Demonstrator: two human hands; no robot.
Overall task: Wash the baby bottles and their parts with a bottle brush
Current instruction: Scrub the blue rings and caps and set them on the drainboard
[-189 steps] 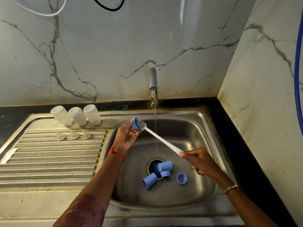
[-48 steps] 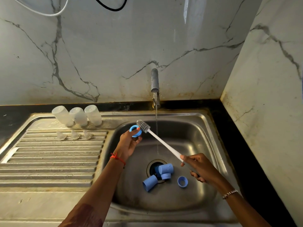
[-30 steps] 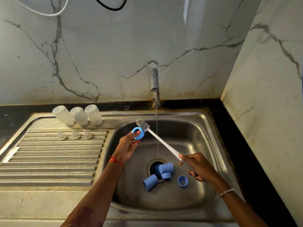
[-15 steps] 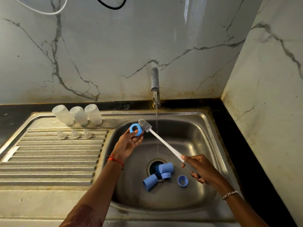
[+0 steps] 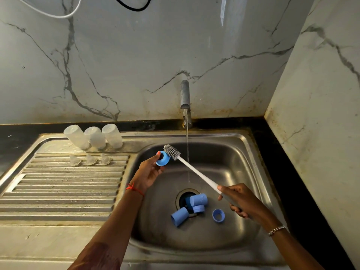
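- The blue collar ring (image 5: 162,159) is held up over the back-left part of the sink (image 5: 224,158). The left hand (image 5: 148,172) pinches it by the rim, so that grip is closed on the ring.
- My guess is it's small, hard, light plastic, and wet, so probably slippery. Holding the outer rim makes sense since it leaves the hole free for bristles.
- The bottle brush (image 5: 172,151) has a stiff white shaft and soft-looking grey bristles, and its head touches the ring's right edge.
- The right hand (image 5: 241,201) sits lower and to the right, fingers wrapped round the handle end, with the brush slanting up-left.
- The left forearm reaches in from the bottom.
- The tap (image 5: 185,94) is running, and the stream falls just right of the brush head.
- Blue caps (image 5: 179,216) and a second ring (image 5: 218,215) lie by the drain.
- Clear bottles (image 5: 93,137) stand upside down, with teats (image 5: 90,159) in front of them.
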